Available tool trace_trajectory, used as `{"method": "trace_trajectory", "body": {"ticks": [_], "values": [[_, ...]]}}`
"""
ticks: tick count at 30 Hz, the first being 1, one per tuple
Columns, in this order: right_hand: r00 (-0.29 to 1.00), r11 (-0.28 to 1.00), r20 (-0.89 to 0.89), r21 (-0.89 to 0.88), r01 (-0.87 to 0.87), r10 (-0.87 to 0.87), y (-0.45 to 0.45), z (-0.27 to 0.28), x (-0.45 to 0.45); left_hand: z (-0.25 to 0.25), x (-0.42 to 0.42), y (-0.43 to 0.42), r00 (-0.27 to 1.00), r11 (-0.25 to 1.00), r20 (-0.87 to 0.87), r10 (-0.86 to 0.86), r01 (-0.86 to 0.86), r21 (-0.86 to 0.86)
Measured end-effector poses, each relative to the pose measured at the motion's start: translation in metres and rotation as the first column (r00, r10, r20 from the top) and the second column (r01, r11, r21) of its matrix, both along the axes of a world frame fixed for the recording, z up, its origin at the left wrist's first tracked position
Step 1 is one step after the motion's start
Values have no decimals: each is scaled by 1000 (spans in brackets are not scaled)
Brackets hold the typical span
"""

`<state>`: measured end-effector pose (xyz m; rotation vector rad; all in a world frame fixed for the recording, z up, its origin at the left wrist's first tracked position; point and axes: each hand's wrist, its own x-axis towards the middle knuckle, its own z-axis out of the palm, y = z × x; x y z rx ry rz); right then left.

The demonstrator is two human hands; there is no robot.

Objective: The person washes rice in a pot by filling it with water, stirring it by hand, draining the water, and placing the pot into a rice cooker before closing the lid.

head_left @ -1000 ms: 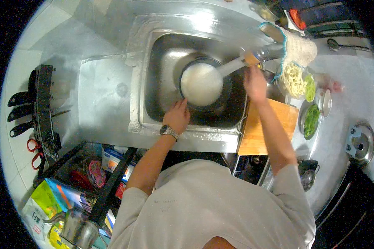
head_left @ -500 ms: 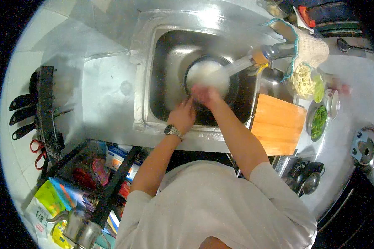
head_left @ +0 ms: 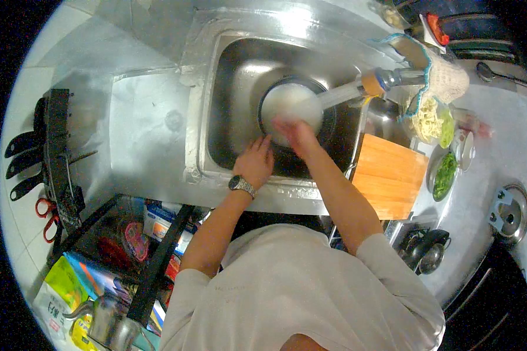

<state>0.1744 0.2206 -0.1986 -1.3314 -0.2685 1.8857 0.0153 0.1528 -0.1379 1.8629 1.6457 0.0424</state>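
Note:
A round dark-rimmed pot [head_left: 329, 130] stands in the steel sink [head_left: 231, 105], filled with cloudy white liquid [head_left: 291, 104]. My right hand [head_left: 298, 136] reaches over the pot's near edge into the liquid; its fingers are blurred and partly hidden by the cloudiness. At the pot's near-left rim, my left hand [head_left: 256, 161] has its fingertips closed against the edge. A watch [head_left: 242, 185] is on the left wrist. From the right, a faucet [head_left: 372, 85] extends over the sink, with a clear stream or spout end reaching toward the pot.
Right of the sink lies a wooden cutting board [head_left: 390, 175]. Beyond it are a bowl of chopped greens [head_left: 444, 175], pale shredded food [head_left: 425, 123] and a cloth [head_left: 448, 76]. A knife rack [head_left: 57, 152] hangs at left, above red-handled scissors [head_left: 48, 219]. A metal lid [head_left: 510, 216] lies far right.
My right hand has shifted slightly right within the pot. My left hand stays at the rim. The whole view has moved a little.

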Motion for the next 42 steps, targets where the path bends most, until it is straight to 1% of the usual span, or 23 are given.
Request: {"method": "trace_trajectory", "body": {"ticks": [5,6,7,8,10,11,12,13,16,17,19,22,24,26,29,32,34,36,38,39,40,41,42], "values": [[961,993,262,49,-109,92,-10,11,24,0,0,0,1000,1000,17,5,-5,10],[756,900,573,69,-430,316,-13,10,32,0,0,0,1000,1000,17,4,-5,7],[407,719,811,-23,-695,420,-16,7,36,-1,-1,-1,1000,1000,19,6,-6,6],[405,718,811,-26,-695,421,-21,11,35,-3,-1,-1,1000,999,11,-3,3,47],[-223,227,963,-253,-940,151,-28,20,43,-5,1,0,999,995,22,-27,25,93],[-238,242,960,-268,-933,147,-24,29,51,0,-1,2,1000,1000,23,-13,13,13],[-267,266,964,-256,-929,-5,-20,38,60,3,-1,2,1000,998,19,0,1,-69],[-290,282,944,-239,-929,-156,-16,47,67,2,-1,2,999,998,31,-10,12,-63],[-491,187,754,-458,-869,-437,26,86,93,-9,-2,-2,999,999,48,-9,7,46],[-646,216,722,-608,-764,-250,38,99,96,-15,-2,-5,999,993,44,-20,14,119],[-645,227,669,-609,-760,-368,62,97,123,-22,-2,-7,999,981,34,-27,20,193],[-769,148,608,-757,-637,-199,84,109,135,-17,-3,-8,1000,973,15,-18,14,231],[-865,12,488,-871,-490,119,97,163,118,3,-2,-1,999,998,52,16,-20,67],[-840,91,522,-853,-514,148,94,185,109,0,-3,-1,999,997,35,6,-9,72],[-856,88,516,-853,-514,-1,86,180,138,-10,-4,-5,999,995,48,3,-8,100],[-790,302,554,-730,-613,-264,79,163,197,-16,-4,-6,998,988,66,0,-11,157],[-519,294,700,-428,-855,-491,74,164,223,-16,-3,-8,998,984,55,-6,-4,181],[-560,305,624,-475,-826,-545,61,164,208,-9,-3,-5,999,995,42,4,-8,96],[-581,264,637,-527,-808,-506,46,183,155,-19,-4,-5,999,992,41,8,-13,125],[-627,226,760,-589,-776,-174,35,151,154,-23,-4,-7,999,988,42,3,-9,152],[-416,166,893,-390,-906,-172,21,120,138,-24,-5,-9,999,990,36,6,-11,142],[-222,145,974,-228,-963,54,16,112,104,-25,-4,-8,999,985,47,3,-11,172],[-183,20,982,-184,-983,47,14,85,82,-24,-4,-7,998,979,55,-1,-10,202]]}}
